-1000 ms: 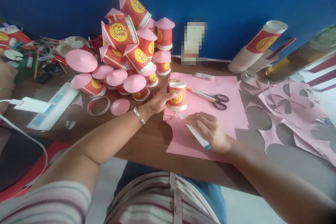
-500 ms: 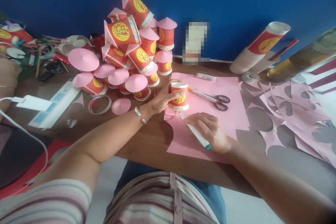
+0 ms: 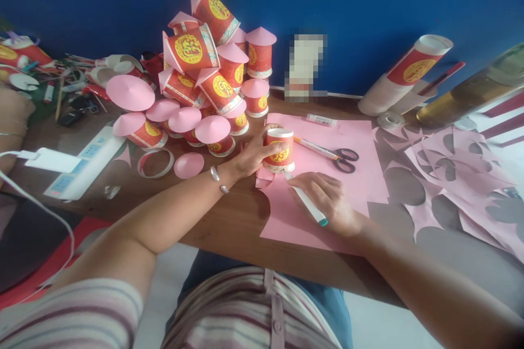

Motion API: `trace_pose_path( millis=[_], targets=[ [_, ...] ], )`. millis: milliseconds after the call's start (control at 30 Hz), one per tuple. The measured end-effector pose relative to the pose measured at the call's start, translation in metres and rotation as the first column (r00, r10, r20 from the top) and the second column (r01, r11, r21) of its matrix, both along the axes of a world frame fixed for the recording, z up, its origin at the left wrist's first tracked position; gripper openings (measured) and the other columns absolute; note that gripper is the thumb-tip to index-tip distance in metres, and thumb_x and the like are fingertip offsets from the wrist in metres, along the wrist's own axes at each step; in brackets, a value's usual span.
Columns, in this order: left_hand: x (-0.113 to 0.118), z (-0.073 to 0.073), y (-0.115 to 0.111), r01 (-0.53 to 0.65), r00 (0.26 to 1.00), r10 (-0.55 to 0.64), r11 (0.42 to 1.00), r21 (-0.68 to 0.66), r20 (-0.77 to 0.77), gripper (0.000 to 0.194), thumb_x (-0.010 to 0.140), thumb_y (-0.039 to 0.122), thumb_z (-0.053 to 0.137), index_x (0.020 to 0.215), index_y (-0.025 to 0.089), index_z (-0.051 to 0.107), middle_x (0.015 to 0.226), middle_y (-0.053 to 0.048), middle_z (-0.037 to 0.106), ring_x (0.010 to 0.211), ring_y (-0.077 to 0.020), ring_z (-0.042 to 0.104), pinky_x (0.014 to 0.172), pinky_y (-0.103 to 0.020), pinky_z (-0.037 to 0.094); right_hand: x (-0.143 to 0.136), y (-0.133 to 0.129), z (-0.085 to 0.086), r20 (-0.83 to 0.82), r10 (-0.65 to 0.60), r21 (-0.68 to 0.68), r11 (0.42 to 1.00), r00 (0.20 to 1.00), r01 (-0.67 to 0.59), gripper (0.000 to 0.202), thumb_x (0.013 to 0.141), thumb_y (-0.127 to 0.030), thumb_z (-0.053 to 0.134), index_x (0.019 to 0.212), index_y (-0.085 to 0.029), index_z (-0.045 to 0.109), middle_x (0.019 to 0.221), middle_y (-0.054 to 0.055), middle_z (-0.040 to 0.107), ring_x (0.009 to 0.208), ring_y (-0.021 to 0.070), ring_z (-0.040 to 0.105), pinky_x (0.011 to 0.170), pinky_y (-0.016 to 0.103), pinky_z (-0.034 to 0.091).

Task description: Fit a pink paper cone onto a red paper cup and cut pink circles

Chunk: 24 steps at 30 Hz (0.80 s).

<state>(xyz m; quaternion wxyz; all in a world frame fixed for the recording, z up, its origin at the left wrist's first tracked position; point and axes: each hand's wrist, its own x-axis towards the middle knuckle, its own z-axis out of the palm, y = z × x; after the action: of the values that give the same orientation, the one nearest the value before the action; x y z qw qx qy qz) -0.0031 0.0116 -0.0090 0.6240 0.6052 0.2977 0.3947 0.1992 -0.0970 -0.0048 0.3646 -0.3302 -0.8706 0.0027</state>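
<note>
My left hand point(image 3: 256, 154) is wrapped round a red paper cup point(image 3: 280, 154) with a yellow emblem, its base end turned upward. In my right hand point(image 3: 327, 199) is a white marker with a green end point(image 3: 310, 206). The marker's tip meets the cup's lower rim or lies just beside it; I cannot tell which. Under both hands lies a sheet of pink paper point(image 3: 311, 234). Black-handled scissors point(image 3: 346, 160) and a glue stick point(image 3: 321, 120) rest on the paper beyond the cup.
Many red cups with pink cone tops point(image 3: 223, 91) are piled to the left. A power strip point(image 3: 84, 163) with a white plug lies farther left. Pink paper scraps point(image 3: 454, 174), a tape roll point(image 3: 391, 120) and a leaning stack of cups point(image 3: 387, 92) are on the right.
My right hand has shifted slightly right, and the marker's tip has moved right along the cup's lower rim. My left hand and the cup look the same.
</note>
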Motion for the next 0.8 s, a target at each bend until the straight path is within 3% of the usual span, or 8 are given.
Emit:
trace_pose_path(
  millis=[167, 367, 800],
  targets=[
    [0.0012, -0.0066, 0.0025, 0.017, 0.999, -0.014, 0.998, -0.056, 0.047, 0.045, 0.081, 0.044, 0.078, 0.113, 0.019, 0.057, 0.109, -0.010, 0.068, 0.106, -0.0276, 0.064, 0.095, -0.043, 0.050, 0.0004, 0.0008, -0.0004, 0.000, 0.000, 0.021, 1.000, 1.000, 0.000, 0.023, 0.100, -0.010, 0.055, 0.121, -0.016, 0.060, 0.095, 0.010, 0.076, 0.079, 0.0212, 0.073, 0.069, 0.033, 0.058],
    [0.0023, -0.0003, 0.0004, 0.024, 0.998, -0.022, 0.999, -0.032, 0.053, 0.039, 0.082, 0.042, 0.077, 0.107, 0.019, 0.057, 0.103, -0.007, 0.067, 0.098, -0.0230, 0.064, 0.090, -0.038, 0.050, 0.0035, 0.0013, 0.0030, 0.025, 0.037, -0.049, 0.998, 0.999, -0.036, 0.031, 0.101, -0.010, 0.044, 0.128, -0.018, 0.059, 0.100, 0.012, 0.076, 0.085, 0.0231, 0.075, 0.071, 0.034, 0.059],
    [0.0001, -0.0034, 0.0025, 0.006, 0.999, -0.004, 0.999, -0.033, 0.043, 0.041, 0.081, 0.041, 0.078, 0.109, 0.019, 0.057, 0.105, -0.008, 0.068, 0.104, -0.0250, 0.064, 0.095, -0.040, 0.049, -0.0005, -0.0032, 0.0005, -0.034, -0.040, -0.016, 0.999, 0.999, 0.039, 0.021, 0.097, -0.010, 0.058, 0.116, -0.017, 0.063, 0.091, 0.007, 0.075, 0.074, 0.0192, 0.071, 0.067, 0.032, 0.055]
  ],
)
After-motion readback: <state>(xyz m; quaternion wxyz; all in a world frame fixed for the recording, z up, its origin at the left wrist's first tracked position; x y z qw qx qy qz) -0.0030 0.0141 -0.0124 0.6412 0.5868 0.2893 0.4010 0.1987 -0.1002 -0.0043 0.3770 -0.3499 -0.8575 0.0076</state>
